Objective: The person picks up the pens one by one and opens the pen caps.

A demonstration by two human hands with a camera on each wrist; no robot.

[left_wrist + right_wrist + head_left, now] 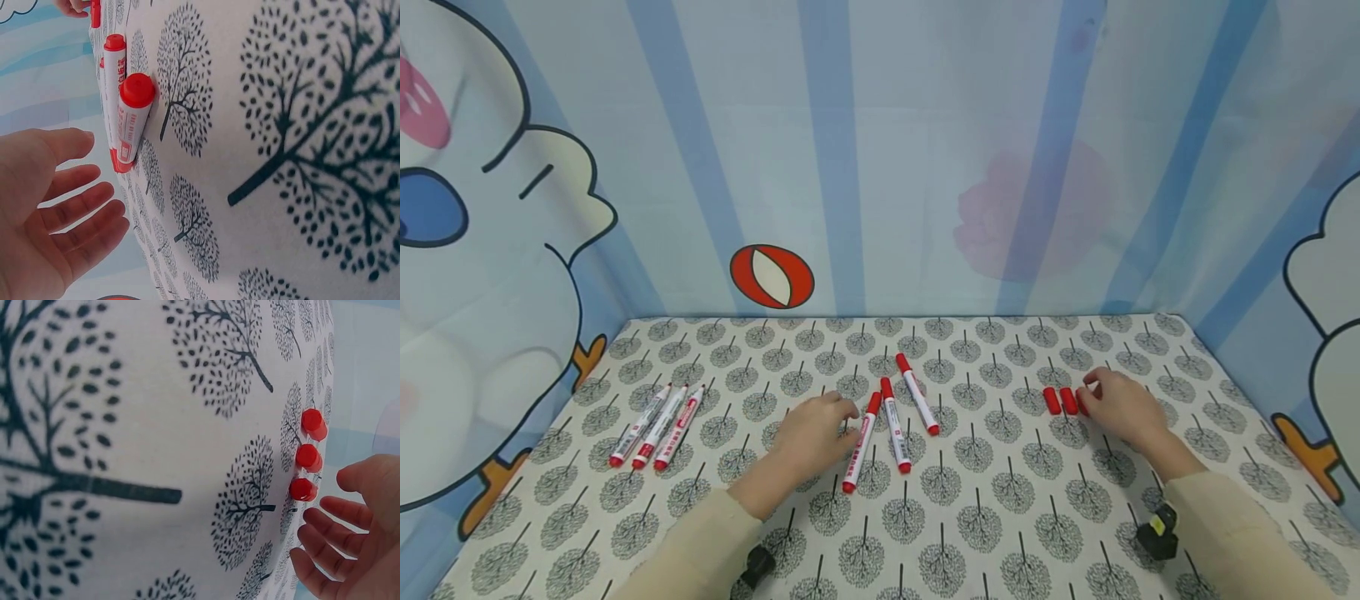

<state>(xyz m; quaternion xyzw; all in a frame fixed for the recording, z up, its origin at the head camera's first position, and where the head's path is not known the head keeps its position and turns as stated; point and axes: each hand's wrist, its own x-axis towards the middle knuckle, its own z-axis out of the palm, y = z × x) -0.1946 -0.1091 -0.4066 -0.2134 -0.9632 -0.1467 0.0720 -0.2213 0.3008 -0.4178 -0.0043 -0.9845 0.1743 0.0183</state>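
My left hand (816, 433) hovers beside a capped whiteboard marker (861, 446), its fingers relaxed and holding nothing. Just right of that marker lie a second capped marker (896, 429) and a third (917, 394), all with red caps and white barrels. On the right, my right hand (1123, 408) is next to a row of three loose red caps, with its fingertips near the rightmost cap (1082, 402). Beyond it are the middle cap (1068, 401) and the left cap (1052, 401). In the right wrist view the fingers (331, 534) are loosely bent, apart from the caps (308, 457).
Three uncapped markers (658, 427) lie side by side at the left of the table. A tree-patterned cloth (985, 533) covers the table. Behind it hangs a blue-striped curtain (902, 183) with cartoon figures, which also closes off both sides.
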